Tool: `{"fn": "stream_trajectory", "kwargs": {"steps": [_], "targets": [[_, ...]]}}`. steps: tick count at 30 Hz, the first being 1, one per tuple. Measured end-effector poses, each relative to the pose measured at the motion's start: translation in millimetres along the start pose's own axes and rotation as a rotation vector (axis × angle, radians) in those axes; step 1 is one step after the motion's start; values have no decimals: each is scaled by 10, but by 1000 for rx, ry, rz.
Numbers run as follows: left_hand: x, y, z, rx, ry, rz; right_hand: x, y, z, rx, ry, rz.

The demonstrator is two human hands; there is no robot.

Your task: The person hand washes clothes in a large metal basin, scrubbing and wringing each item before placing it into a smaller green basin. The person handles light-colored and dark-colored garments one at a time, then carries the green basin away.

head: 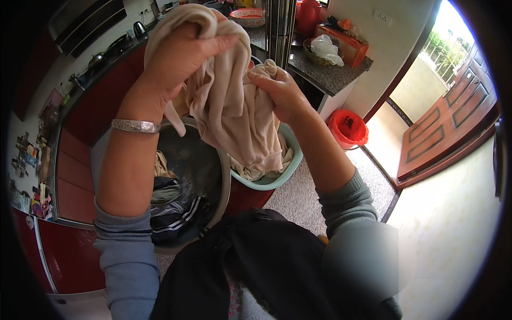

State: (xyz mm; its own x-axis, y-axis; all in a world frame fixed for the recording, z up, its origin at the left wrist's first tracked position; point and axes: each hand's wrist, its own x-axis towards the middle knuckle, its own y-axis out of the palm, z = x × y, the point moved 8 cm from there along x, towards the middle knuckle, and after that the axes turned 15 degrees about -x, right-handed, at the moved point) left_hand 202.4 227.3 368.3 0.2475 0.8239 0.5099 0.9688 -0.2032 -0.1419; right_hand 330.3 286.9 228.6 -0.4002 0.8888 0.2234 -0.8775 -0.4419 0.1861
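Both hands hold up a wet-looking cream garment (224,96) with a ribbed cuff at its lower end. My left hand (176,56), with a patterned silver bangle on the wrist, grips the bunched upper part. My right hand (280,88) pinches the fabric on the other side. Beneath the garment stands a pale green plastic basin (262,186) with light-coloured cloth (250,173) in it, partly hidden. Left of that is a large round metal tub (226,172) of dark water. Dark clothes with white stripes (180,216) and a tan cloth (162,166) lie in it.
A red-lined bucket (349,129) stands on the floor at the right, near an open wooden door (452,120). The granite counter (340,78) holds a basket with a white plastic bag (327,49) and an orange box (352,44). Dark red cabinets (104,84) run along the left.
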Motion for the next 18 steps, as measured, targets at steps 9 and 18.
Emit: {"fn": "stream_trajectory", "kwargs": {"steps": [9, 18], "targets": [[-128, 930, 1526, 892, -535, 995, -112, -725, -988, -860, 103, 219], [-485, 855, 2753, 551, -798, 694, -298, -1179, -1763, -1082, -112, 27]]}}
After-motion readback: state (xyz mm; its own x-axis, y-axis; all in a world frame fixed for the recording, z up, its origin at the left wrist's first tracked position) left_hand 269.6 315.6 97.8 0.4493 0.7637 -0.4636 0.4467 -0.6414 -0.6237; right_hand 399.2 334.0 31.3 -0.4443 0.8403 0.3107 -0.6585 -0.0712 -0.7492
